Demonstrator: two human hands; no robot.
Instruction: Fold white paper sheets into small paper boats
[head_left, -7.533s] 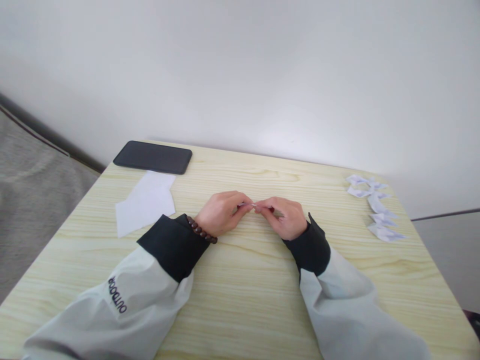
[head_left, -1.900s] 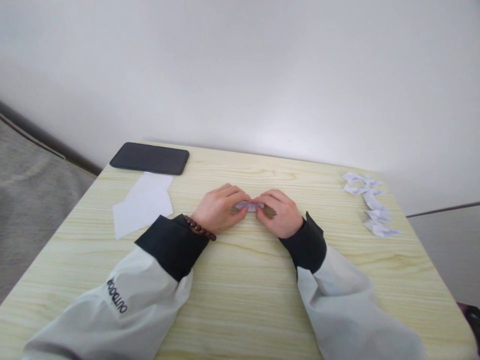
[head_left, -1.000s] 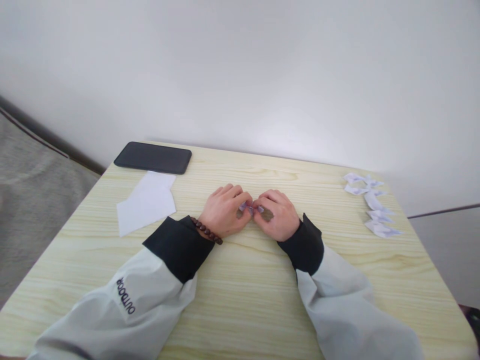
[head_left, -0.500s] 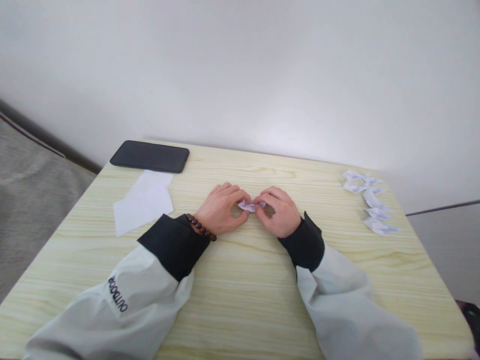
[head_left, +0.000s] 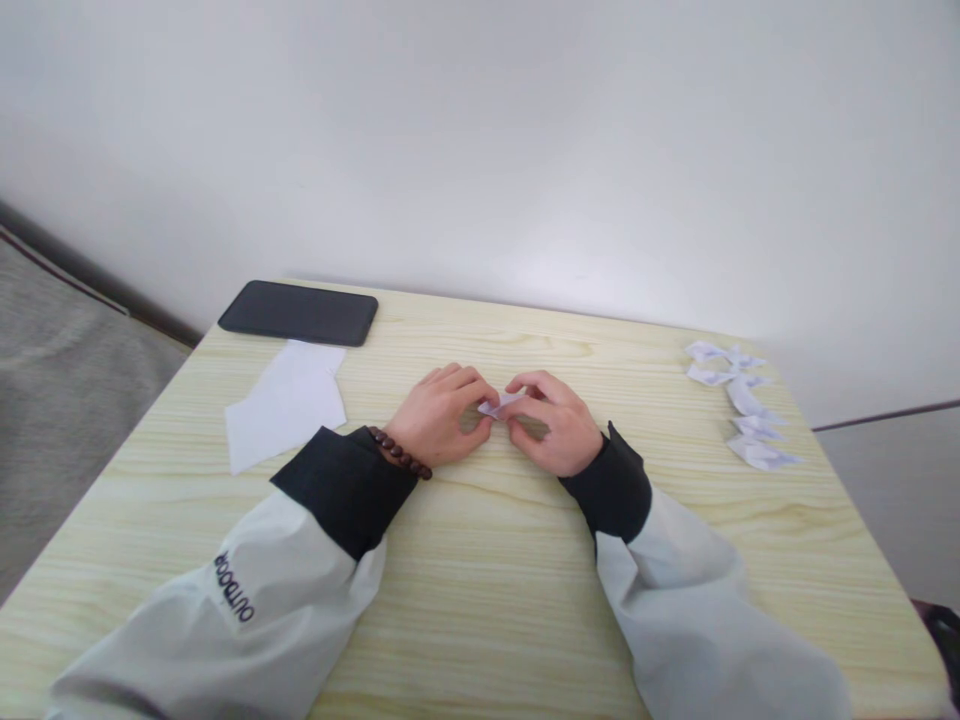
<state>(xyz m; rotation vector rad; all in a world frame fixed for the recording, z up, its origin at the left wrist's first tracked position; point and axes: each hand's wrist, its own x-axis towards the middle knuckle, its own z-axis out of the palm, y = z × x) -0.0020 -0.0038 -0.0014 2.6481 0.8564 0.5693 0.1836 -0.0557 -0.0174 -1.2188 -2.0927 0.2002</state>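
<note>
A small folded piece of white paper (head_left: pixel 501 405) is held between my two hands above the middle of the table. My left hand (head_left: pixel 448 412) pinches its left end between thumb and fingers. Around that wrist is a dark beaded bracelet. My right hand (head_left: pixel 553 420) is at the paper's right end, its thumb and fingers curled and touching the edge. Part of the paper is hidden behind the fingertips.
White paper sheets (head_left: pixel 289 405) lie on the table (head_left: pixel 480 600) to the left, with a black phone (head_left: pixel 300 312) behind them. Several folded paper pieces (head_left: pixel 757 425) sit near the right edge. A white wall (head_left: pixel 480 150) rises behind.
My right fingers have loosened and shifted on the paper, with the index finger lifted. The paper's shape looks flatter and more pointed. My left hand has barely moved.
</note>
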